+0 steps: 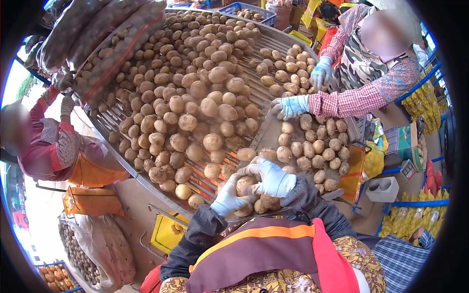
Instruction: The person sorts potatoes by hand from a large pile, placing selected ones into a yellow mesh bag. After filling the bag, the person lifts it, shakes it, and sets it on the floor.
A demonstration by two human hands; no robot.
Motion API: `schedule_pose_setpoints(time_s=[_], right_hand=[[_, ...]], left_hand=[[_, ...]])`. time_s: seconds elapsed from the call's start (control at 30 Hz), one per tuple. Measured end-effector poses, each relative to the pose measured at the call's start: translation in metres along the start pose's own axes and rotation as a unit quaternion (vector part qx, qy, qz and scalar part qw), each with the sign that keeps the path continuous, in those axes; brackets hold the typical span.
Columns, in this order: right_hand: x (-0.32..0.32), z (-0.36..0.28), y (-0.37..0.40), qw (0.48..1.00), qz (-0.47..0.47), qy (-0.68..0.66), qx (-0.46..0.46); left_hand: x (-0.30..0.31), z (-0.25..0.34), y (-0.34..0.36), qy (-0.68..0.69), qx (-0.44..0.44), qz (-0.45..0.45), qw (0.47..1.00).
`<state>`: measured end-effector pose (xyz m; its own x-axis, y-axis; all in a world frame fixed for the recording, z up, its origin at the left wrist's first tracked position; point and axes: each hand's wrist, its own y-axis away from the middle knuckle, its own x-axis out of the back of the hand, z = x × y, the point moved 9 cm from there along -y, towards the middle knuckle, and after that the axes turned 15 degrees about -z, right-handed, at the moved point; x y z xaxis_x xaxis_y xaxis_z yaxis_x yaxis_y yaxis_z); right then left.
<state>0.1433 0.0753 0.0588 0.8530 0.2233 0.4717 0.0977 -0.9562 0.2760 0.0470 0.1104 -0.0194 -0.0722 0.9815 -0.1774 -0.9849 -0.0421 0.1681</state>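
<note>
Both of my hands wear light blue and grey gloves and meet at the near edge of the sorting table. My left hand (228, 197) curves round the left side of a potato (245, 185). From the right and above, my right hand (267, 177) has its fingers on the same potato. More potatoes (269, 201) lie just under and beside my hands. A large heap of potatoes (188, 122) covers the slatted table beyond, and a separate group (317, 146) lies on the right tray.
A co-worker's gloved hands (293, 106) reach over potatoes at the right. Another person's hands (67, 105) touch a large sack (122, 61) at the far left. The metal table rim (161, 195) runs along the near left. A yellow bag (168, 234) hangs below it.
</note>
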Motion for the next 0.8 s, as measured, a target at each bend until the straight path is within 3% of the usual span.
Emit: schedule_pose_setpoints(time_s=[0.17, 0.23, 0.3, 0.33, 0.37, 0.4, 0.5, 0.53, 0.57, 0.63, 0.7, 0.77, 0.8], right_hand=[[-0.001, 0.03, 0.003, 0.983, 0.135, -0.099, 0.075], [-0.007, 0.07, 0.004, 0.898, 0.174, -0.404, -0.013], [-0.004, 0.054, 0.012, 0.905, 0.15, -0.399, 0.01], [0.004, 0.025, 0.013, 0.964, 0.124, -0.228, 0.061], [0.001, -0.001, 0.014, 0.988, 0.094, -0.049, 0.108], [-0.005, -0.004, 0.015, 0.982, 0.116, -0.01, 0.149], [-0.002, 0.013, 0.012, 0.98, 0.167, 0.002, 0.11], [0.006, 0.021, 0.015, 0.975, 0.2, -0.069, 0.072], [0.004, 0.046, 0.013, 0.959, 0.227, -0.159, 0.055], [0.006, 0.038, 0.01, 0.966, 0.189, -0.166, 0.059], [0.002, 0.03, 0.006, 0.979, 0.152, -0.1, 0.089], [0.001, 0.022, 0.003, 0.986, 0.117, -0.031, 0.118], [0.01, 0.051, 0.006, 0.968, 0.172, -0.181, 0.016]], left_hand=[[0.002, 0.002, 0.005, 0.044, 0.052, 0.021, 0.997], [0.004, 0.008, 0.006, 0.068, 0.04, 0.02, 0.997], [0.009, 0.007, 0.006, 0.015, 0.024, 0.023, 0.999], [0.01, 0.002, 0.005, 0.014, 0.024, 0.023, 0.999], [0.007, -0.003, 0.004, 0.027, 0.012, 0.003, 1.0], [0.003, -0.003, 0.002, 0.04, 0.0, -0.018, 0.999], [0.005, 0.001, 0.003, 0.03, 0.031, 0.007, 0.999], [0.0, 0.005, 0.006, 0.173, 0.073, 0.009, 0.982], [0.002, 0.001, 0.005, 0.172, 0.072, 0.008, 0.982], [0.005, 0.004, 0.001, 0.0, 0.012, -0.019, 1.0], [0.0, -0.004, 0.003, 0.019, 0.018, -0.035, 0.999], [-0.003, -0.02, 0.006, 0.196, 0.056, -0.006, 0.979], [-0.004, -0.014, 0.007, 0.268, 0.018, 0.022, 0.963]])
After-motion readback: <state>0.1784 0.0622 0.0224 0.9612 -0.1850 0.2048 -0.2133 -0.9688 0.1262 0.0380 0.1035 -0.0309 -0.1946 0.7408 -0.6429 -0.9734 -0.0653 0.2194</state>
